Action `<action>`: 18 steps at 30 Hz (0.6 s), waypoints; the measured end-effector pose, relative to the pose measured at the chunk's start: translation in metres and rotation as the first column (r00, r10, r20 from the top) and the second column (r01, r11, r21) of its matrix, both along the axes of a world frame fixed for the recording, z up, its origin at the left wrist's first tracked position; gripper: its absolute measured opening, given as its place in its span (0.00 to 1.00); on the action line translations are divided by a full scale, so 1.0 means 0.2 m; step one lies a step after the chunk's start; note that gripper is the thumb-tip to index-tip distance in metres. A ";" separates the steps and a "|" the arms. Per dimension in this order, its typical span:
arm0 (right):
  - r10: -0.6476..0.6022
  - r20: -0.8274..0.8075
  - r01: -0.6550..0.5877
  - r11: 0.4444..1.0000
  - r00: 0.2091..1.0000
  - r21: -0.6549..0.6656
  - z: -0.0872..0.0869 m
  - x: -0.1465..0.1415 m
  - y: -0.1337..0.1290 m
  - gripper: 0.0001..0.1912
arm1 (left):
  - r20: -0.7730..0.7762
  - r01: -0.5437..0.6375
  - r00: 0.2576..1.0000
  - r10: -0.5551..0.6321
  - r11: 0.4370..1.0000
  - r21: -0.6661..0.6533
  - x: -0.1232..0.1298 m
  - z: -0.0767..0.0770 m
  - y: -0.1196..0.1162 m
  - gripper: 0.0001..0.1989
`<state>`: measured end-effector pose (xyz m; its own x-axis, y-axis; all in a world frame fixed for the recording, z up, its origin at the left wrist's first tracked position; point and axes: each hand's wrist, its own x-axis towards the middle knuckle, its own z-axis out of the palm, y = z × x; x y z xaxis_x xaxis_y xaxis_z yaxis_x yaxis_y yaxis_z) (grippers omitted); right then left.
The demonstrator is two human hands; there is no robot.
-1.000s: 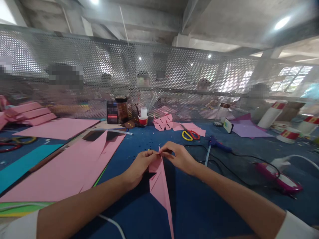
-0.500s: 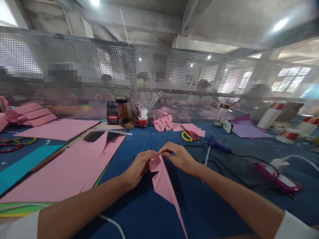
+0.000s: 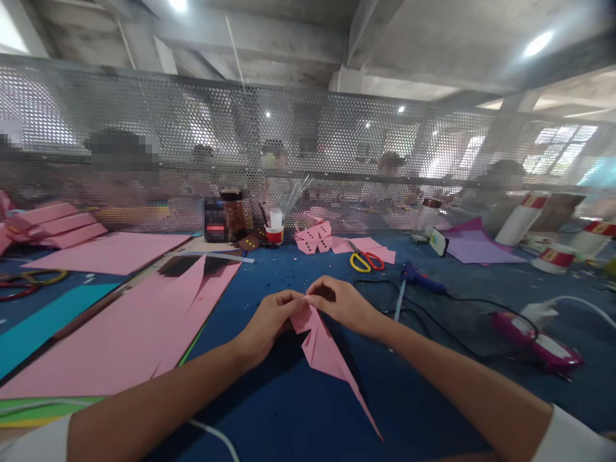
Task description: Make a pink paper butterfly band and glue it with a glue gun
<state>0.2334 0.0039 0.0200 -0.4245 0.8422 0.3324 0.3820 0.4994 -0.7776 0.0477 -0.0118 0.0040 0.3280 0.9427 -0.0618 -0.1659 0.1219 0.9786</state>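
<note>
A folded pink paper piece [image 3: 327, 353] hangs between my hands over the blue table [image 3: 385, 398], its long pointed tail reaching down and to the right. My left hand [image 3: 267, 324] pinches its upper left corner between thumb and fingers. At the top edge, my right hand [image 3: 339, 300] grips the same paper with thumb and bent fingers, the two sets of fingertips almost touching. Beyond my hands lie scissors [image 3: 366, 258] with yellow and red handles. To the right of my right hand rests a blue glue gun [image 3: 423, 279] with a clear stick in it.
Large pink sheets [image 3: 110, 333] and a teal strip [image 3: 48, 321] cover the left side. A cut pink butterfly shape [image 3: 314, 237] lies at the back, near a cup [image 3: 274, 232]. A purple power strip [image 3: 539, 343] with cords sits at right. A perforated metal screen [image 3: 308, 147] stands behind.
The paper's pointed tail has swung to the right and upward, so its tip now shows. Both hands keep their pinch near the same spot. The camera has shifted slightly.
</note>
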 end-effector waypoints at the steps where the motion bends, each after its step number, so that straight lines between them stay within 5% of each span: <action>1: -0.007 -0.002 0.007 1.000 1.000 -0.010 0.00 0.00 0.00 0.08 | -0.005 0.001 1.000 -0.001 1.000 0.006 0.00 0.00 0.00 0.13; 18: -0.059 -0.062 0.049 0.987 0.996 -0.152 0.00 -0.01 0.01 0.07 | 0.010 0.004 1.000 -0.004 1.000 0.005 0.00 0.02 -0.02 0.10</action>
